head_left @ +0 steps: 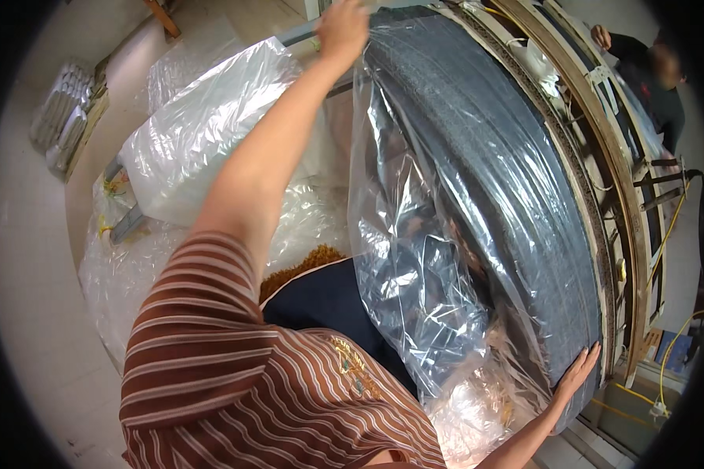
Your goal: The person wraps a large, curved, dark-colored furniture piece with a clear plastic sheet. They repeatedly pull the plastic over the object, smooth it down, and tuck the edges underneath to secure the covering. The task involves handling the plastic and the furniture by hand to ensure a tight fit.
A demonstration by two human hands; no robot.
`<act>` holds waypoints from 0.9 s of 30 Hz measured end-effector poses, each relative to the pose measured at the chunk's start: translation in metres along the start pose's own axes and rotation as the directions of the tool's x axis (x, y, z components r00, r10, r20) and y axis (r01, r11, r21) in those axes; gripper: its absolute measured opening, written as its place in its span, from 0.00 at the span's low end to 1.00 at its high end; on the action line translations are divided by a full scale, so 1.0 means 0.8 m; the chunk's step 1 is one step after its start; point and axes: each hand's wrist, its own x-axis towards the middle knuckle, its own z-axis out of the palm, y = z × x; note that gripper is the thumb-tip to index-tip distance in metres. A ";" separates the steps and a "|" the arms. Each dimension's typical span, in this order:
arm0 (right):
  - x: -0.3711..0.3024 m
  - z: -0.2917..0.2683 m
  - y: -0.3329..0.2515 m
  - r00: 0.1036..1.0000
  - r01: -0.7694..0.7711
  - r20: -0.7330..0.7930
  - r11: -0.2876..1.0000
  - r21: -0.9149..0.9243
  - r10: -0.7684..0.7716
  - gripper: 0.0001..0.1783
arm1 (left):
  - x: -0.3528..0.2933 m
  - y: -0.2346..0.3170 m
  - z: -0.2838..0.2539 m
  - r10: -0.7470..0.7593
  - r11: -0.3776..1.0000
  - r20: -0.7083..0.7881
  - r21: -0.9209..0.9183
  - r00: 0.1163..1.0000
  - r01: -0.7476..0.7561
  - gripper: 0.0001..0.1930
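A long stack of dark grey fabric pieces [477, 156] lies in front of me, curving from the top of the view to the lower right. Clear plastic film [414, 258] covers it and hangs down its near side in loose, shiny folds. My left hand [343, 33] is stretched out to the far left end, beside the film's edge; its fingers are blurred and partly cut off by the upper edge. At the right end, my right hand [577, 375] lies on the wrapped stack with fingers extended, palm down.
Behind the stack runs a wooden frame [630, 227] with metal rods and yellow cords. Another person [653, 78] stands beyond it. More clear plastic [211, 133] lies to the left, near wrapped bundles [62, 117] on the floor. Brown shaggy material [305, 266] shows beside me.
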 end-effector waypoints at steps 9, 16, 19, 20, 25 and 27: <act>0.007 0.009 0.011 1.000 0.000 0.001 0.999 0.035 0.000 0.26 | -0.180 -0.237 -0.086 -0.451 0.830 0.165 0.440 0.877 0.343 0.17; 0.031 0.002 0.036 0.999 -0.031 -0.030 0.998 -0.054 0.029 0.26 | -0.184 -0.336 -0.180 -0.693 0.630 0.110 -0.387 0.712 0.673 0.07; 0.051 -0.034 -0.081 0.956 0.153 -0.262 0.986 0.060 -0.132 0.25 | -0.193 -0.318 -0.226 -0.854 0.140 0.181 -0.822 0.487 0.551 0.07; 0.047 -0.048 -0.144 0.944 0.209 -0.295 0.960 0.188 -0.147 0.24 | -0.193 -0.309 -0.237 -0.883 0.008 0.210 -0.887 0.420 0.462 0.08; 0.007 -0.036 -0.429 0.965 0.200 0.006 0.752 0.629 -0.262 0.21 | -0.241 -0.142 -0.249 -0.739 0.300 0.282 -0.674 0.611 0.675 0.11; -0.026 -0.012 -0.532 0.909 0.098 0.171 0.593 0.799 -0.381 0.19 | -0.272 -0.036 -0.266 -0.552 0.295 0.516 -0.614 0.655 0.732 0.12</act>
